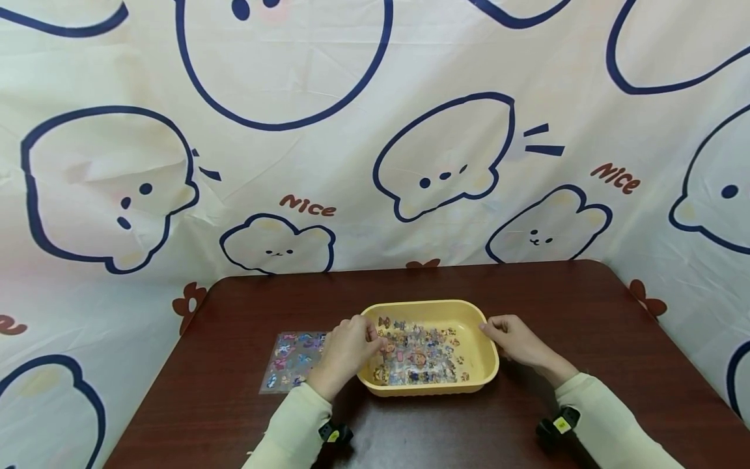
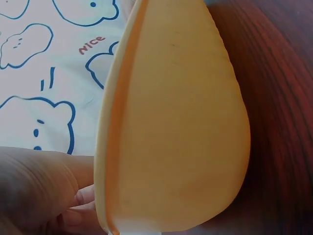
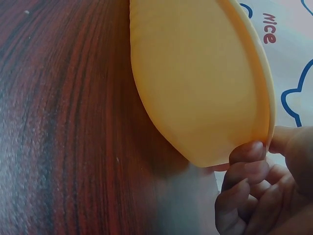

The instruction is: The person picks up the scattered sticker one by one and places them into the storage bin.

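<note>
A yellow plastic tray (image 1: 483, 374) stands on the table, and a clear sheet of small colourful cartoon stickers (image 1: 417, 358) lies inside it. Over the tray's left side, my left hand (image 1: 348, 352) pinches the left edge of that sheet between thumb and curled fingers. In the left wrist view the tray's outer wall (image 2: 181, 117) fills the middle and hides those fingertips. My right hand (image 1: 518, 339) grips the tray's right rim; the right wrist view shows the thumb inside and curled fingers (image 3: 247, 171) outside.
Another clear sticker sheet (image 1: 290, 361), bluish and purple, lies flat left of the tray, partly behind my left hand. The dark wood-grain table (image 1: 433, 430) ends at a cloth backdrop (image 1: 351, 163) with cartoon outlines. A small camera sits on each wrist.
</note>
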Motion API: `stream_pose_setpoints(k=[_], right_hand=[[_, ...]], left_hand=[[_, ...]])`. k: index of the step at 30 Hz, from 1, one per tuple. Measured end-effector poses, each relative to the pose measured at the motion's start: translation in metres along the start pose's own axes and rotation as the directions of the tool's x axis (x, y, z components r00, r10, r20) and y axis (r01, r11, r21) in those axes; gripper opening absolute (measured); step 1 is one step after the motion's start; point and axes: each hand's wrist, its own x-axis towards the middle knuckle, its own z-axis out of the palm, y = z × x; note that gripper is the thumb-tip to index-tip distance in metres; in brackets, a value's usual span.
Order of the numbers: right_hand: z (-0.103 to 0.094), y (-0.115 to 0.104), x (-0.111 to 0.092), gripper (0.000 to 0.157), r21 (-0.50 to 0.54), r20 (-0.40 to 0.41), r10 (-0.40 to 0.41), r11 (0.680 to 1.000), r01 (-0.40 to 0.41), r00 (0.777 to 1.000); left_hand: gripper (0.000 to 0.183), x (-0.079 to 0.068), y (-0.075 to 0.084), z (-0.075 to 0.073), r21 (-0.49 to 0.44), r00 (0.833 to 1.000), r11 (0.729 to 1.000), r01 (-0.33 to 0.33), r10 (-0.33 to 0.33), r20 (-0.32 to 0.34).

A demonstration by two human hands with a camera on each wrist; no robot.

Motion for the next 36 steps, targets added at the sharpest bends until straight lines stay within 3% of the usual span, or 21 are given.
stream_pose_setpoints(k=[10,21,36], right_hand=[[-0.0003,-0.0011,-0.0009,0.040,-0.002,0.002,0.001,1.000,-0.001,1.000],[-0.0001,-0.0032,-0.0015,0.040,-0.012,0.004,-0.005,1.000,0.005,1.000],[-0.0005,-0.0006,-0.0013,0.042,0.005,0.016,-0.024,1.000,0.024,1.000]], left_hand=[[0.036,-0.0015,0.0013,0.0011,0.112,0.999,0.994,-0.022,0.025,-0.025],[0.027,-0.0040,0.0023,-0.0024,0.119,0.999,0.992,-0.040,0.043,-0.021],[0.036,-0.0058,0.0033,-0.0054,0.111,0.998,0.992,-0.055,0.057,-0.016]])
